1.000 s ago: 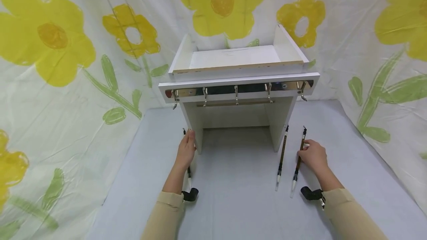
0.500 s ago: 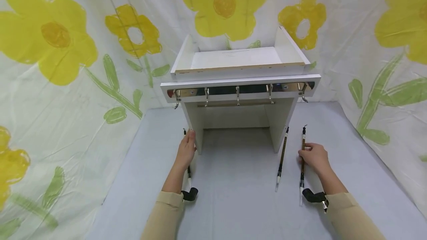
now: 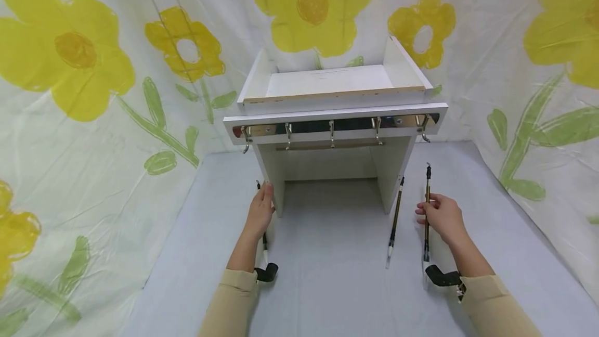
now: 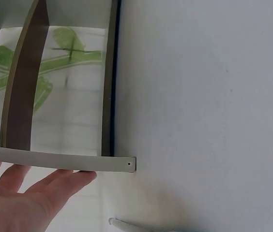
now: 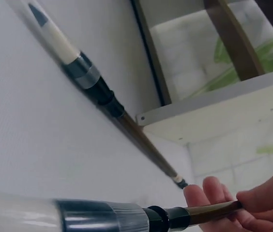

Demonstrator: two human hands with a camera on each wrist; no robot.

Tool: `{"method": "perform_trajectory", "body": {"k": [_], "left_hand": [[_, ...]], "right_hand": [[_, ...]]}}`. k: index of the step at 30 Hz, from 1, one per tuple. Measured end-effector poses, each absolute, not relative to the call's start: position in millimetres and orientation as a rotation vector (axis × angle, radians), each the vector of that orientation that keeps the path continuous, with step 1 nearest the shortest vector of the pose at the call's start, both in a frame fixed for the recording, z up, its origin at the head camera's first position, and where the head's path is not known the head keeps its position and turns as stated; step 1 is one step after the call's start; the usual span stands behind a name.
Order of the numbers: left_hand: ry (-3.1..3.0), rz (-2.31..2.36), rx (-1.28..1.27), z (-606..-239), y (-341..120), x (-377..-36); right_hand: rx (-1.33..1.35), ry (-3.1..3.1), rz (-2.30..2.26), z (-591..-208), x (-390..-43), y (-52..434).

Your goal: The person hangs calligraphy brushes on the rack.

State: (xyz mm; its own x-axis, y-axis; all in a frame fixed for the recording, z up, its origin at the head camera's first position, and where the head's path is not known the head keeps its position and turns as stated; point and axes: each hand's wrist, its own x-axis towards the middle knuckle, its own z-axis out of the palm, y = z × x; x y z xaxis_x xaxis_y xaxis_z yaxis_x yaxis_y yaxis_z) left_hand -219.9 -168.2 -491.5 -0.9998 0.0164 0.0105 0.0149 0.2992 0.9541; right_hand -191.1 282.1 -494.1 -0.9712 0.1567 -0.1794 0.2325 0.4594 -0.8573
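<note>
A white shelf unit with a row of metal hooks under its front edge stands on the grey table. My left hand rests with straight fingers against the unit's left side panel. A brush lies under that hand, mostly hidden. My right hand grips a calligraphy brush by its brown shaft, lifted off the table; in the right wrist view the brush runs across the bottom. A second brush lies on the table by the unit's right panel.
Cloth printed with yellow flowers hangs behind and at both sides of the table. The shelf unit has an open bay below and a shallow tray-like top. Bare grey surface lies in front of the unit.
My right hand has picked the right-hand brush up off the table and turned it more upright, its loop end moving toward the shelf. The left hand has stayed put.
</note>
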Motion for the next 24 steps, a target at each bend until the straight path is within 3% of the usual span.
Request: {"method": "perform_trajectory", "body": {"k": [10, 18, 24], "left_hand": [[2.433, 1.89, 0.013, -495.8, -174.0, -218.1], [2.422, 1.866, 0.029, -462.2, -166.9, -201.4], [2.418, 1.876, 0.045, -469.3, -168.2, -209.5]], "right_hand": [[0.232, 2.68, -1.604, -473.8, -183.1, 270.9], [0.18, 2.86, -1.606, -457.7, -173.1, 262.5], [0.132, 2.995, -1.62, -449.5, -165.0, 259.5]]}}
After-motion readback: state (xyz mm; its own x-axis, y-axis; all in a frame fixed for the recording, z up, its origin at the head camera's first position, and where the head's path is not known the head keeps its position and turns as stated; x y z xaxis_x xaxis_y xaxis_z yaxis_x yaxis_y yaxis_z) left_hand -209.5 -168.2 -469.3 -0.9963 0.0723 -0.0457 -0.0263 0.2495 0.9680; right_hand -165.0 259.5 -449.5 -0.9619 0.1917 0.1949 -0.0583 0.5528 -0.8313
